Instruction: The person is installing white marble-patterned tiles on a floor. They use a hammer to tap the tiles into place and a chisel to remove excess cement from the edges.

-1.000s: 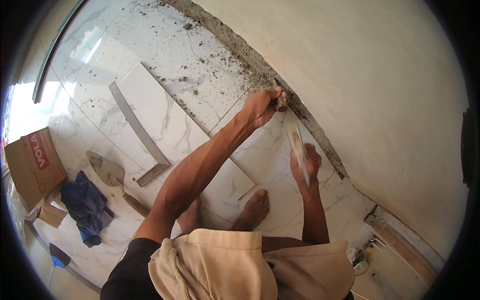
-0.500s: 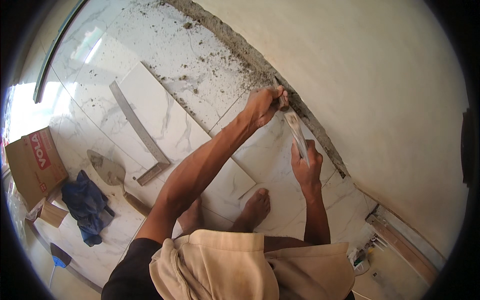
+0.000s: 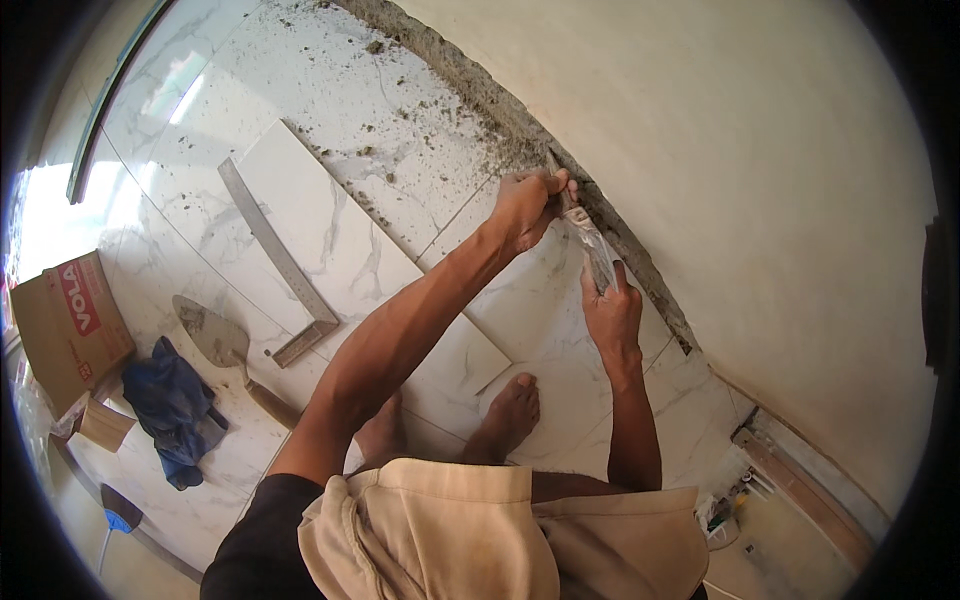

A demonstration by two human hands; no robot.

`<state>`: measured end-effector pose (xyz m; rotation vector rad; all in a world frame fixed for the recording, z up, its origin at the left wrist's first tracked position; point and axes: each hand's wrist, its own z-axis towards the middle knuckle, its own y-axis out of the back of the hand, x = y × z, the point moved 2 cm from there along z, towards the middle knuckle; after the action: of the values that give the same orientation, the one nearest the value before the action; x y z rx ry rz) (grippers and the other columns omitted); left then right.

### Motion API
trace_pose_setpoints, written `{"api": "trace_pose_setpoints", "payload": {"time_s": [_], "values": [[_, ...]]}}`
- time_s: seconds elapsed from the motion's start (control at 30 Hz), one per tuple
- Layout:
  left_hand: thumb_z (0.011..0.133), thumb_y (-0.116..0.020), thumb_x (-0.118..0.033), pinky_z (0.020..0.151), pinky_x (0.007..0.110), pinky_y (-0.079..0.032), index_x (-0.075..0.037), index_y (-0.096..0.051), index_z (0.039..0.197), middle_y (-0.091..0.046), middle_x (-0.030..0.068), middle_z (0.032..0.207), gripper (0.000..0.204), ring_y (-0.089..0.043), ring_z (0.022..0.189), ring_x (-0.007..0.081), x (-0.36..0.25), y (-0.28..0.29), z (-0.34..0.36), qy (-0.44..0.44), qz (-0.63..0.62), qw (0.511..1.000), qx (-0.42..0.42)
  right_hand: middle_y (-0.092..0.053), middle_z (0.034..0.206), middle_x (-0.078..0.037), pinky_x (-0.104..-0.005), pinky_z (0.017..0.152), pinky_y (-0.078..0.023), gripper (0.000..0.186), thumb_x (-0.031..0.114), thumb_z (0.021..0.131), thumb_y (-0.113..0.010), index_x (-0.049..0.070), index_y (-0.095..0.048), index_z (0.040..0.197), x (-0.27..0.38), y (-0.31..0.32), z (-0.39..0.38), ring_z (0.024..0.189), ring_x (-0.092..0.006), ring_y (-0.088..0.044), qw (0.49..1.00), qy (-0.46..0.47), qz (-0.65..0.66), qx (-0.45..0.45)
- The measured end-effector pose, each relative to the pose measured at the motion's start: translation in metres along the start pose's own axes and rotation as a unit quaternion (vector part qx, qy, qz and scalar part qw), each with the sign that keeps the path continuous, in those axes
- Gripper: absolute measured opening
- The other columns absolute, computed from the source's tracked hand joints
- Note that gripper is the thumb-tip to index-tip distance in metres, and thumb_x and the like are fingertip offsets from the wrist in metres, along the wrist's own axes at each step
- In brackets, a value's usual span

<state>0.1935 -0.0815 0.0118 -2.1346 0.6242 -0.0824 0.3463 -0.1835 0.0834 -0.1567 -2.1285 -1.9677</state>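
Note:
My left hand [image 3: 525,208] is closed around a chisel [image 3: 553,163], whose thin tip points at the rough, broken strip [image 3: 500,105] along the foot of the wall. My right hand [image 3: 613,315] grips a flat, greyish bar-like tool [image 3: 592,245], smeared by motion. Its upper end meets the back of the chisel beside my left fist. The exact kind of this striking tool cannot be made out.
Mortar crumbs [image 3: 440,130] litter the marbled floor near the wall. A loose tile [image 3: 370,260] lies by my feet, with a metal square [image 3: 270,235] on it. Leftward are a trowel [image 3: 212,333], a dark blue cloth [image 3: 175,410] and a cardboard box [image 3: 75,330].
The flat tool in my right hand has swung up and left onto the back of the chisel, and that hand has risen slightly. My left hand has stayed in place.

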Motion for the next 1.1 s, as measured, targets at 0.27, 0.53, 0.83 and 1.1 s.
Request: {"api": "trace_pose_setpoints", "payload": {"time_s": [0.27, 0.53, 0.83, 1.1], "values": [[0.092, -0.057, 0.003, 0.069, 0.034, -0.05, 0.009, -0.058, 0.09, -0.059, 0.0141, 0.088, 0.007, -0.06, 0.077, 0.0205, -0.002, 0.003, -0.016, 0.01, 0.073, 0.996, 0.041, -0.056, 0.057, -0.014, -0.038, 0.043, -0.045, 0.025, 0.016, 0.092, -0.067, 0.001, -0.05, 0.08, 0.009, 0.016, -0.03, 0.047, -0.0298, -0.061, 0.985, 0.017, 0.156, -0.065], [0.094, -0.056, 0.002, 0.072, 0.033, -0.053, 0.011, -0.056, 0.093, -0.057, 0.0144, 0.092, 0.009, -0.059, 0.083, 0.0209, 0.002, 0.002, -0.013, 0.0, 0.041, 0.999, -0.008, -0.055, 0.057, -0.015, -0.0374, 0.044, -0.044, 0.025, 0.016, 0.092, -0.068, 0.0, -0.051, 0.081, 0.014, 0.019, -0.025, 0.047, -0.0292, -0.06, 0.983, 0.032, 0.172, -0.06], [0.094, -0.053, 0.006, 0.073, 0.034, -0.054, 0.015, -0.051, 0.1, -0.055, 0.0165, 0.096, 0.011, -0.059, 0.084, 0.0237, -0.003, -0.007, -0.012, 0.011, 0.016, 1.0, -0.02, -0.053, 0.055, -0.014, -0.0373, 0.042, -0.042, 0.028, 0.019, 0.092, -0.067, 0.0, -0.05, 0.082, 0.016, 0.012, -0.021, 0.045, -0.0276, -0.058, 0.986, 0.03, 0.159, -0.028], [0.093, -0.049, 0.009, 0.072, 0.035, -0.054, 0.016, -0.048, 0.105, -0.053, 0.0171, 0.099, 0.013, -0.058, 0.085, 0.0239, -0.001, -0.012, -0.009, 0.008, -0.042, 0.998, -0.042, -0.058, 0.062, -0.015, -0.0366, 0.046, -0.049, 0.023, 0.015, 0.089, -0.07, -0.002, -0.054, 0.088, 0.025, 0.035, -0.023, 0.052, -0.0284, -0.063, 0.971, 0.157, 0.123, -0.132]]}}
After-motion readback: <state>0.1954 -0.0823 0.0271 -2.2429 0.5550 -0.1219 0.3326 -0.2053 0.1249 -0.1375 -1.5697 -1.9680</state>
